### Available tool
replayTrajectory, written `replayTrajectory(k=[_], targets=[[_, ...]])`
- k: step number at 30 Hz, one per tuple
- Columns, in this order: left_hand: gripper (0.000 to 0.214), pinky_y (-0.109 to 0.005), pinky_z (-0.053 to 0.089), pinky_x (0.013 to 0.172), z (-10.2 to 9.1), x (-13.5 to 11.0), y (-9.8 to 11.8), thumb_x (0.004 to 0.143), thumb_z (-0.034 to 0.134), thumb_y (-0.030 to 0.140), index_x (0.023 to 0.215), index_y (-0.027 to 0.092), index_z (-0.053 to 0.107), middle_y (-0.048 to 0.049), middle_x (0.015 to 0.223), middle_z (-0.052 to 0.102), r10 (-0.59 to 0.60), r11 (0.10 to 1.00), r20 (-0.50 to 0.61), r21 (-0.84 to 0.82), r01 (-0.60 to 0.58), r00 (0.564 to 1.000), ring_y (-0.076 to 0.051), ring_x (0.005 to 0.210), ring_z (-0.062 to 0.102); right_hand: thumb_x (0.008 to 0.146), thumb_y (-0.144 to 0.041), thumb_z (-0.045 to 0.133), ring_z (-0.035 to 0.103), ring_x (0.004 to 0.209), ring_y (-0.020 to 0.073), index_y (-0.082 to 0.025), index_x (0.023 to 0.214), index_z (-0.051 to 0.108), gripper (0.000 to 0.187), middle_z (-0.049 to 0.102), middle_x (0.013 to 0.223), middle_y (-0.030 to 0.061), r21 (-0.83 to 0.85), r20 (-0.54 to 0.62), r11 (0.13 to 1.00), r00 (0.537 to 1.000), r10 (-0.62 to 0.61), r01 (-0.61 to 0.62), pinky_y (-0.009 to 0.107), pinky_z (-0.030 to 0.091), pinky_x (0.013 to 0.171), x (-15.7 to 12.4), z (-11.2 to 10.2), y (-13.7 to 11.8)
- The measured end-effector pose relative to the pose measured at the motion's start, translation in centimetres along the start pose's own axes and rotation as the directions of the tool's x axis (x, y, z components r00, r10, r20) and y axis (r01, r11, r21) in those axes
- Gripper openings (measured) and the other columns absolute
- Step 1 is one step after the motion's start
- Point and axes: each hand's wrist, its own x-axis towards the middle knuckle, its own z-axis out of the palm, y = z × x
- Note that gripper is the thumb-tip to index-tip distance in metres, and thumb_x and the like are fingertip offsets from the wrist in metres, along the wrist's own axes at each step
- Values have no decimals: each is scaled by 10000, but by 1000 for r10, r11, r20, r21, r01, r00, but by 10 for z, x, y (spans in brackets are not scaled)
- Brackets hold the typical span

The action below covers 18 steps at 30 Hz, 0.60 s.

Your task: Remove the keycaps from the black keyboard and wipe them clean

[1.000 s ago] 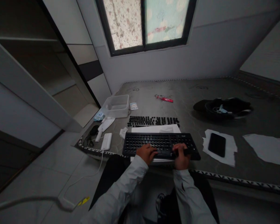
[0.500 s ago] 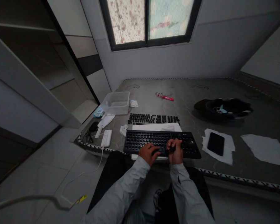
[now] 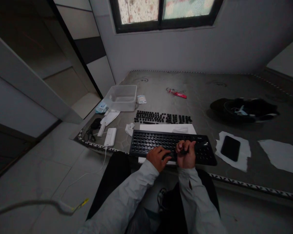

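A black keyboard (image 3: 151, 140), its keycaps off over at least much of it, lies across a white board (image 3: 141, 127) at the table's front. My left hand (image 3: 158, 157) is closed at the keyboard's front edge, thumb and fingers on either side of it. Just to its right, my right hand (image 3: 187, 155) is curled over the keyboard in a fist. A dark, slim tool (image 3: 199, 145) seems to run through it; its kind I cannot make out. Beyond the board, black keycaps (image 3: 150, 116) are laid out in rows.
A clear plastic box (image 3: 123, 97) stands at the back left, with a white power strip (image 3: 110, 137), cables and tissue (image 3: 130, 129) nearer. At the right lie a black phone (image 3: 230, 148) on paper and a dark cap-like bag (image 3: 249, 110). A red packet (image 3: 177, 93) lies farther back.
The view has tipped slightly downward. My right hand has turned, its thumb now raised along the dark tool. The left hand stays at the keyboard's front edge.
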Motion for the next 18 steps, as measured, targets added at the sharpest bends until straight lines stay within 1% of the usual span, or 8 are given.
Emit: replayTrajectory(k=[4, 8, 12, 18], targets=[[285, -321, 481, 794, -2, 0, 1, 895, 570, 456, 1074, 266, 684, -37, 965, 671, 10, 1000, 13, -3, -10, 1000, -199, 904, 609, 868, -633, 505, 394, 521, 97, -198, 547, 329, 569, 422, 615, -33, -47, 8, 999, 1000, -14, 14, 245, 317, 486, 1, 2, -1], [283, -320, 477, 784, -3, 0, 2, 894, 572, 457, 1079, 272, 681, -32, 974, 672, -1, 1000, 12, -1, 1, 1000, -199, 902, 603, 864, -598, 535, 390, 517, 94, -196, 539, 344, 551, 425, 610, -33, -62, 6, 998, 1000, -11, 11, 247, 312, 491, 0, 3, 1], [282, -322, 475, 779, -3, -1, 1, 889, 579, 455, 1084, 274, 676, -29, 977, 671, 4, 1000, 9, 2, -4, 1000, -202, 899, 600, 874, -581, 528, 386, 507, 98, -201, 534, 346, 541, 433, 590, -32, -74, 5, 997, 1000, 20, -20, 250, 309, 491, 0, 3, 5], [277, -325, 473, 779, -2, -1, 1, 884, 594, 433, 1094, 269, 669, -34, 976, 669, 13, 1000, 7, 2, -13, 1000, -202, 897, 602, 891, -547, 534, 395, 518, 100, -201, 526, 382, 526, 490, 581, -21, -72, 24, 996, 998, 57, -55, 246, 322, 519, 1, 0, 11]])
